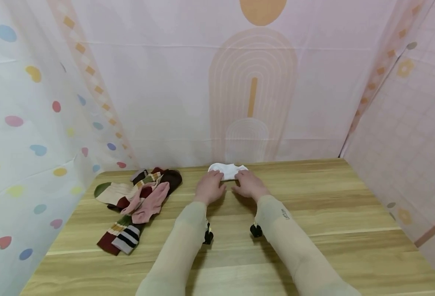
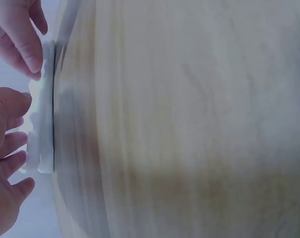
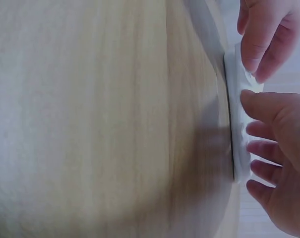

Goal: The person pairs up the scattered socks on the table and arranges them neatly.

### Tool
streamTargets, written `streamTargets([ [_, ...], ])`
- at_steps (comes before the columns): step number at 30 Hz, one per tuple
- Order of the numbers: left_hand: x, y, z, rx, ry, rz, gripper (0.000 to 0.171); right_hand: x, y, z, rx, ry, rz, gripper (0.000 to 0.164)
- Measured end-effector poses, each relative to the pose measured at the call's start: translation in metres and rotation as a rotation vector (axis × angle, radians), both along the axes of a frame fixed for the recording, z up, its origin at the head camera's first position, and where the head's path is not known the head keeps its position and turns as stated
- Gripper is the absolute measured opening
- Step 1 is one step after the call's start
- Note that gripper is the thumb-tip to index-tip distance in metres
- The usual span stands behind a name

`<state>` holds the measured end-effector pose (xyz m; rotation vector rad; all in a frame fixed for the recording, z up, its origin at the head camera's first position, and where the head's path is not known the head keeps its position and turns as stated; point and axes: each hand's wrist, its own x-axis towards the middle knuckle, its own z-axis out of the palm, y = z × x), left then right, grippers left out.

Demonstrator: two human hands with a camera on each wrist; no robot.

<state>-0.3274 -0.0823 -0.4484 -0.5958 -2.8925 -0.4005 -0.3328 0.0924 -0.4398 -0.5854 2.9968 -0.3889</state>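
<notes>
A white ankle sock (image 1: 227, 169) lies flat near the table's back edge; two layers show along its side in the left wrist view. My left hand (image 1: 210, 188) rests its fingertips on the sock's left part, and my right hand (image 1: 250, 185) touches the right part. Seen from the right wrist, the right fingers (image 3: 263, 148) are spread along the white sock (image 3: 234, 109), thumb apart from them. The left fingers are likewise spread in the left wrist view. Part of the sock is hidden under both hands.
To the left lies a loose pile of socks: a pink sock (image 1: 152, 203), a cream sock with a green toe (image 1: 115, 192), a grey and black striped cuff (image 1: 128, 238), and a dark brown piece (image 1: 173, 179). Patterned curtains (image 1: 165, 102) hang behind and beside the wooden table (image 1: 332, 213).
</notes>
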Motion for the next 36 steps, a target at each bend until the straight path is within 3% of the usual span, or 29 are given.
streamTargets([
  [13,0.007,-0.002,-0.003,0.158,0.177,-0.005,0.036,0.008,0.001,-0.002,-0.278,0.181,-0.066,0.034],
  [18,0.011,-0.007,0.0,0.199,0.228,-0.019,0.034,0.013,0.001,0.001,-0.319,0.169,-0.071,0.033],
  [27,0.018,-0.02,0.006,0.28,0.202,-0.011,0.033,0.015,0.003,-0.004,-0.35,0.177,-0.042,0.032],
  [36,0.029,-0.035,0.009,0.276,0.155,0.011,0.034,0.02,0.001,-0.005,-0.41,0.166,-0.011,0.032],
])
